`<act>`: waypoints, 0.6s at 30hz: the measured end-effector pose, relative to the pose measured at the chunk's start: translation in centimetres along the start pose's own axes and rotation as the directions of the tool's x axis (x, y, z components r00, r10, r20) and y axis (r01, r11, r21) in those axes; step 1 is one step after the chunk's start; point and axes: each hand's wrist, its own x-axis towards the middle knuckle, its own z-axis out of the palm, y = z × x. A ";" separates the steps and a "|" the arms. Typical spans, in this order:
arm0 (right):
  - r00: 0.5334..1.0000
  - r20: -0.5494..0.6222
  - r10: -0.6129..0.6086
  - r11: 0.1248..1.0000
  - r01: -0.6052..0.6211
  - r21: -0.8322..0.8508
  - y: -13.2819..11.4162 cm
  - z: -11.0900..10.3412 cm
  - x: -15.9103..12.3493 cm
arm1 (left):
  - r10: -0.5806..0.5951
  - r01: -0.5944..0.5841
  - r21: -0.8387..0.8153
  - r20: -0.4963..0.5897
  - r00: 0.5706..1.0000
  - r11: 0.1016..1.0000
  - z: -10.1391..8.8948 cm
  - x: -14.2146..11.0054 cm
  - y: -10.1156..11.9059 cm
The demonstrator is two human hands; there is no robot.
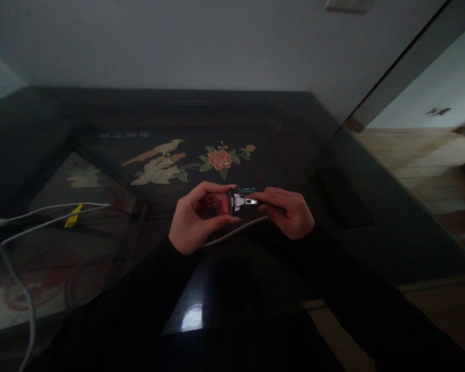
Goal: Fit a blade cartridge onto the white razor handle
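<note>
A small razor (pixel 241 201) with a silver handle and a dark head is held between both hands above a dark glass-topped table (pixel 101 248). My left hand (pixel 196 217) pinches the razor's head between thumb and fingertips. My right hand (pixel 287 209), a ring on one finger, is closed round the handle. Both sleeves are black. A white cable (pixel 232 235) runs under my hands on the glass.
Under the glass lies a dark panel painted with a bird (pixel 158 160) and a flower (pixel 220 159). White cables (pixel 31 217) with a yellow tag (pixel 73 215) lie at the left. A dark flat object (pixel 343 199) rests at the right. Wooden floor (pixel 422 160) lies beyond the right edge.
</note>
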 end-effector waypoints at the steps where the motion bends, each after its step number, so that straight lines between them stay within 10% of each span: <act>1: 1.000 -0.003 0.002 1.000 -0.002 0.000 -0.1 0.0 0.0 | 0.001 -0.001 0.007 0.000 1.000 1.000 0.0 0.0 0.0; 18: 0.997 -0.065 0.049 0.999 -0.049 -0.011 -0.1 0.2 0.1 | -0.026 0.018 0.092 0.090 0.996 0.996 -0.4 0.1 0.4</act>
